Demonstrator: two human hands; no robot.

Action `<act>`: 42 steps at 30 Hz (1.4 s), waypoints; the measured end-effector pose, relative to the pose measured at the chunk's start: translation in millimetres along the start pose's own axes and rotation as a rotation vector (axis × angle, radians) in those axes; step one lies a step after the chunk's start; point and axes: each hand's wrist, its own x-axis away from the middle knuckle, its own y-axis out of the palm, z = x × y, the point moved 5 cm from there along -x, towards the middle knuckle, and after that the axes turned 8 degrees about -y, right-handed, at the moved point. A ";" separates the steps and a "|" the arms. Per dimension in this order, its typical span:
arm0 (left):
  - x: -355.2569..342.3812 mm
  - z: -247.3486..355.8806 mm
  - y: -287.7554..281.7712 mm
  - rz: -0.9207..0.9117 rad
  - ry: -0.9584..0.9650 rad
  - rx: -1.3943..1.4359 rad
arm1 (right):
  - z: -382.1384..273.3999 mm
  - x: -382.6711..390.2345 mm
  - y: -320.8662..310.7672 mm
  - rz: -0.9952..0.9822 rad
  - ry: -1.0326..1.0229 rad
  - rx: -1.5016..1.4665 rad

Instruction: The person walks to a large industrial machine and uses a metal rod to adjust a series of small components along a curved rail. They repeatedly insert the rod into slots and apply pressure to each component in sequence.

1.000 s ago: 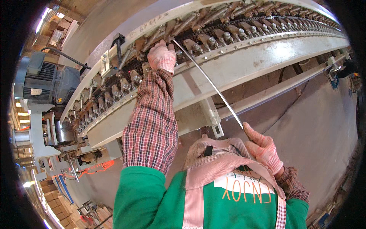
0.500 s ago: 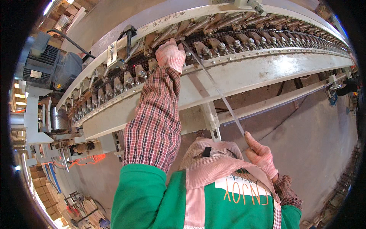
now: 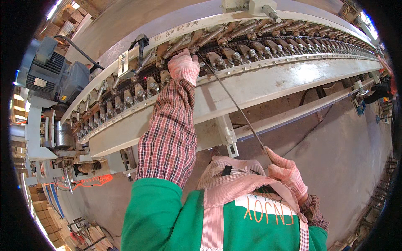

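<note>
A long, thin, flat strip [image 3: 233,100] slants across the front of the machine, its narrow edge toward me. Its near end is pinched in my right hand [image 3: 288,173], gloved in pale pink, in front of my chest. The far end reaches the row of spring-loaded clamps [image 3: 231,55], close by the fingertips of my left hand [image 3: 184,67]. That hand, gloved too, is closed among the clamps over the dark chain [image 3: 155,74]. Its fingertips are partly hidden, so I cannot make out what it grips.
The curved machine has a pale front beam [image 3: 268,83] and a support leg [image 3: 227,136]. A motor [image 3: 46,69] stands at far left, near a black sensor bracket [image 3: 141,44]. Orange cable [image 3: 94,180] hangs at lower left. Another person's arm [image 3: 389,75] shows at far right.
The strip has turned from its broad pale face to its thin dark edge. My left hand stays among the clamps; my right hand keeps its hold. The view has shifted slightly.
</note>
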 end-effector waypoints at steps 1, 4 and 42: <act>0.6 0.2 -1.2 -0.009 -0.010 0.001 | -6.8 1.1 0.9 -0.005 0.003 0.024; 0.5 2.2 2.8 -0.038 -0.031 0.034 | -9.9 2.6 -1.8 -0.018 0.014 0.015; 2.9 -0.6 -5.3 -0.205 -0.110 0.031 | 15.6 -19.4 -28.8 0.070 -0.308 0.594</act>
